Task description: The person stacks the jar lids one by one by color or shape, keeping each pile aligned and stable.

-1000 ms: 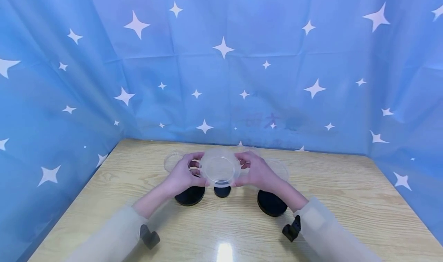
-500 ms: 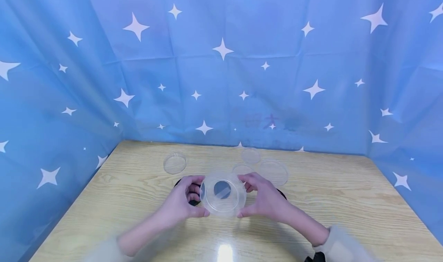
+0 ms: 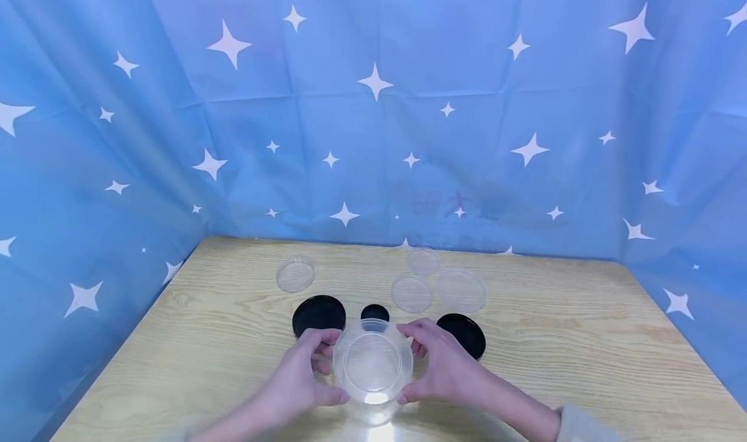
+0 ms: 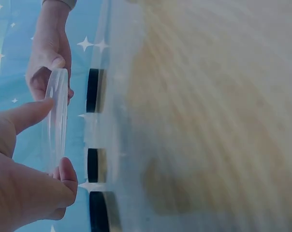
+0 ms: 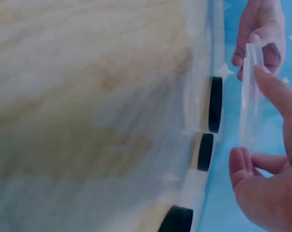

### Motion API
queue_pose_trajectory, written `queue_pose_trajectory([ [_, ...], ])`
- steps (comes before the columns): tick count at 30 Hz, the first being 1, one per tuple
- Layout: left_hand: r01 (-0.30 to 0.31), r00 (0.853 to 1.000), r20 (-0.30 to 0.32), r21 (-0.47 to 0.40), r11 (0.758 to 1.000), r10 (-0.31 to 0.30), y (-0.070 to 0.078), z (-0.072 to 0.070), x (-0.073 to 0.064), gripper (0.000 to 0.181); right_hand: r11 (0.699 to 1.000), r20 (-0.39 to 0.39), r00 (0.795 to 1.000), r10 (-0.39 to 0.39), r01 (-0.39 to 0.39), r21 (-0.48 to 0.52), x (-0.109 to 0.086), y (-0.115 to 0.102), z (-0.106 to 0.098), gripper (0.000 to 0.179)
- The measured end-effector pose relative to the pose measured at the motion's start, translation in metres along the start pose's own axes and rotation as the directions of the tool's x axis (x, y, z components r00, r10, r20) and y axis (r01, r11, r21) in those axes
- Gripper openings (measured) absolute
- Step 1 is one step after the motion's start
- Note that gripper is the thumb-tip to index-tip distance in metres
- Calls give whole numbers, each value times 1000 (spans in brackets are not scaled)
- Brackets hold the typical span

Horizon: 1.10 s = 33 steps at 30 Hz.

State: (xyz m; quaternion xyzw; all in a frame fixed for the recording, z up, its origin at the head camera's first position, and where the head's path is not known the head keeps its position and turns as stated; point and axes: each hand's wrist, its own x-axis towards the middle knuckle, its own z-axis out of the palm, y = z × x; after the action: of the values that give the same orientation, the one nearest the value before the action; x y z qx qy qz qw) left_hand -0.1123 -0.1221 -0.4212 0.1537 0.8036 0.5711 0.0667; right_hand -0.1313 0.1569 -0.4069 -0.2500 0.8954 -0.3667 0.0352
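A clear, shallow round plastic lid [image 3: 372,358] hangs over the table at the front middle, held by both hands from opposite sides. My left hand [image 3: 300,374] grips its left rim between thumb and fingers. On the opposite rim, my right hand [image 3: 443,367] grips in the same way. Seen edge-on in the left wrist view, the lid [image 4: 57,121] is thin and held up above the tabletop. Just beyond it lie a large black disc [image 3: 318,315] by the left fingers, a small black disc [image 3: 375,311] behind the rim, and another large one [image 3: 465,336] by the right hand.
Farther back, a clear round disc [image 3: 294,276] lies on the left of the wooden table [image 3: 554,338]. Three more, a near one [image 3: 411,294], a larger one [image 3: 461,291] and a far one [image 3: 423,261], cluster right of centre. A blue star-patterned curtain [image 3: 373,137] encloses the back and sides.
Both hands have drawn the clear lid back from mid-table toward the person. The black discs on either side, earlier partly covered by the hands, show more fully now.
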Motion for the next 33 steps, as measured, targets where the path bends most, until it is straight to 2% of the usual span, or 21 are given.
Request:
queue_pose_trajectory([
  [5,5,1000,-7,24,1000,-5,-8,5,-5,86,1000,17,1000,21,-21,4,-4,2,8,96],
  [13,10,1000,-11,21,1000,-10,-13,8,-10,85,1000,34,999,-1,0,9,-7,5,15,94],
  [19,26,1000,7,25,999,-27,-18,8,-12,85,999,64,998,-23,19,51,-8,9,19,91],
  [24,46,999,7,-1,999,-46,-21,9,-12,84,997,76,996,-38,33,65,-8,13,21,92],
  [29,66,998,13,-48,997,-66,-23,9,-10,84,997,91,996,-12,6,71,-7,15,23,91],
  [33,70,997,18,-44,997,-69,-24,8,-8,83,997,97,995,0,-7,74,-7,15,24,91],
])
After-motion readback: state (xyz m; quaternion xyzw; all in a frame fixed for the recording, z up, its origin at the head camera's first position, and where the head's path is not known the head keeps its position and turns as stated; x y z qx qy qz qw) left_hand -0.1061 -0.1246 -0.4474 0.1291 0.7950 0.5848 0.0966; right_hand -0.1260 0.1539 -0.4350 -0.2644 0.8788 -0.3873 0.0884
